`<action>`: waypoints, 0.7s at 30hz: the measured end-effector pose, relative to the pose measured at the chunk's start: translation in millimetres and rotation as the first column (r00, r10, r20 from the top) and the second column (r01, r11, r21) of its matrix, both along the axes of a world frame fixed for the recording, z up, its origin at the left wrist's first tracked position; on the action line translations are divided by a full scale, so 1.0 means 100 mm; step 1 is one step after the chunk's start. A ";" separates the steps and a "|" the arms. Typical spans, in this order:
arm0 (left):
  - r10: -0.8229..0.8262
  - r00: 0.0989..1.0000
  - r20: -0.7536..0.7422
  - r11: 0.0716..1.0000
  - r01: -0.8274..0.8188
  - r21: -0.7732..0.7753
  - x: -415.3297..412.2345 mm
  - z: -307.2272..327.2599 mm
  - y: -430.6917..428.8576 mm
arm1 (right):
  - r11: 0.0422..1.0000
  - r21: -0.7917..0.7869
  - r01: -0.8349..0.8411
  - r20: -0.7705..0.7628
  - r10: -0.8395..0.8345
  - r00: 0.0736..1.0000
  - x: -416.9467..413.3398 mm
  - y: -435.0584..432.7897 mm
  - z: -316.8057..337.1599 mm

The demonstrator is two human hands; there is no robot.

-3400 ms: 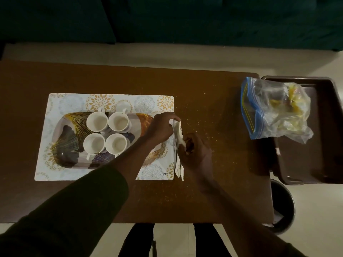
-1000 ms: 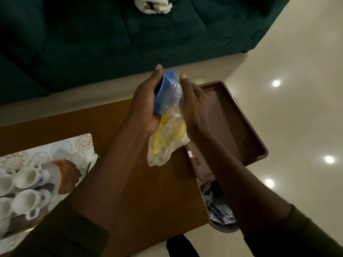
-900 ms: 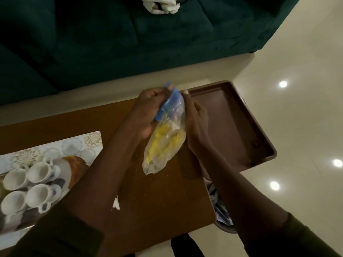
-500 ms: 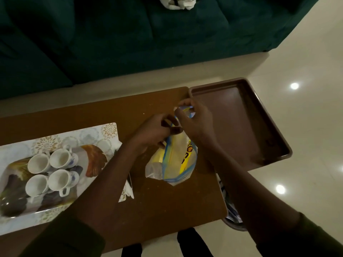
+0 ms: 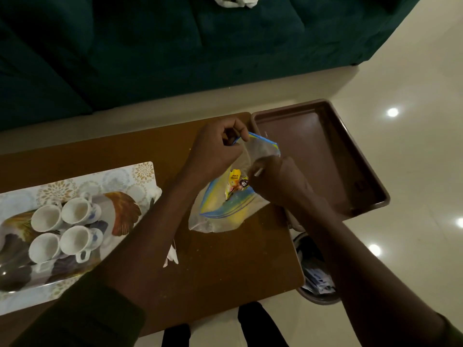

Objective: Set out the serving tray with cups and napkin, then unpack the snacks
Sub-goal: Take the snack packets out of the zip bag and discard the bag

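Head view: left hand (image 5: 215,151) is pinching the blue rim of the plastic bag (image 5: 225,209), which is resting on the tabletop (image 5: 213,266); right hand (image 5: 278,181) is reaching inside, its grip hidden. Light, slippery film probably needs holding at the stiffer rim.

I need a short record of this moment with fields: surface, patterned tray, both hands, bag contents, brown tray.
surface: brown table
patterned tray: serving tray on a placemat, carrying four white cups
left hand: left hand pinches the rim of the zip bag, holding it open
right hand: right hand reaches into the bag's mouth
bag contents: yellow snack packets
brown tray: brown tray at the table's right end, nothing in it
napkin: white piece partly hidden by the left forearm
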State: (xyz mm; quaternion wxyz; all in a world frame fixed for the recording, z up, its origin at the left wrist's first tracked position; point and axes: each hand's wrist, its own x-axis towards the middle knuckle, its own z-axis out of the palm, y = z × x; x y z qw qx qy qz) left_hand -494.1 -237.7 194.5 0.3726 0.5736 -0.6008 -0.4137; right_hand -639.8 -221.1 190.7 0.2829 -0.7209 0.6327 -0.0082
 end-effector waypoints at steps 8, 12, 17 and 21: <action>-0.033 0.996 -0.088 0.997 0.039 0.065 0.03 -0.08 0.08 | 0.891 0.378 -0.252 -0.244 0.358 0.901 0.23 -0.01 -0.37; -0.098 0.992 -0.085 0.992 0.105 0.074 0.02 -0.08 0.09 | 0.811 0.522 -0.264 -0.341 0.483 0.807 0.11 0.13 -0.73; -0.126 0.988 -0.089 0.985 0.136 0.110 -0.04 -0.08 0.12 | 0.893 0.373 -0.251 -0.416 0.403 0.815 0.12 0.30 -0.97; -0.154 0.984 -0.086 0.980 0.163 0.114 -0.04 -0.04 0.11 | 0.965 0.228 -0.130 -0.066 0.149 0.987 -0.06 0.42 -0.89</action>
